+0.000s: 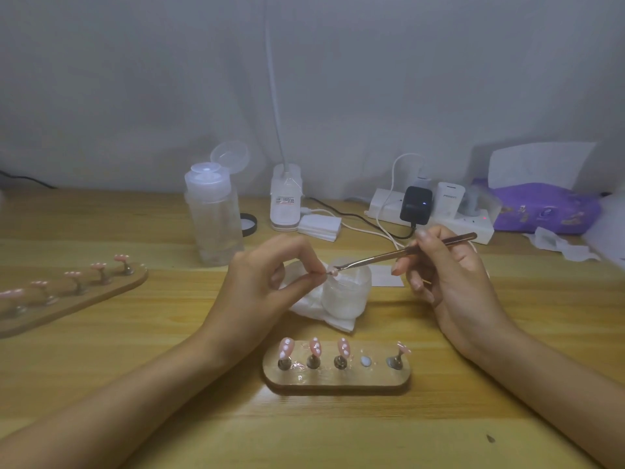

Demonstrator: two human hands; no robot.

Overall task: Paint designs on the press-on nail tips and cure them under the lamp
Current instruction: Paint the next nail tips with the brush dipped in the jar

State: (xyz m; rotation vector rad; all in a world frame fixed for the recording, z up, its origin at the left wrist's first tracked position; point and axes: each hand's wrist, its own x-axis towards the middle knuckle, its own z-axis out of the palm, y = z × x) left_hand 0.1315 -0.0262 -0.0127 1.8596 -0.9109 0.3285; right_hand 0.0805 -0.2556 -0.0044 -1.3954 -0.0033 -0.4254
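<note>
At the centre of the frame the left hand (270, 282) has its fingers (313, 264) curled, thumb and forefinger pinching a small pinkish nail tip (333, 273); it is too small and blurred to show any design. The right hand (449, 282), centre right, grips a thin rose-gold tool (406, 252) in closed fingers. The tool slants down to the left and its point meets the nail tip. Both are over a clear jar (346, 292) that stands on a crumpled white tissue (314, 311) on the wooden bench (169, 434).

At lower centre, below the hands, lies a wooden stand (338, 384). It carries three upright pink tips with white dots, then a bare pale spot, then one more tip tilted at its right end. A second stand (77, 296) at middle left holds a row of five pink tips.

Above the hands stand a clear bottle (214, 218) with its flip lid open, a white lamp base (285, 204) and, to the right, a power strip (439, 214) with plugs in it.
</note>
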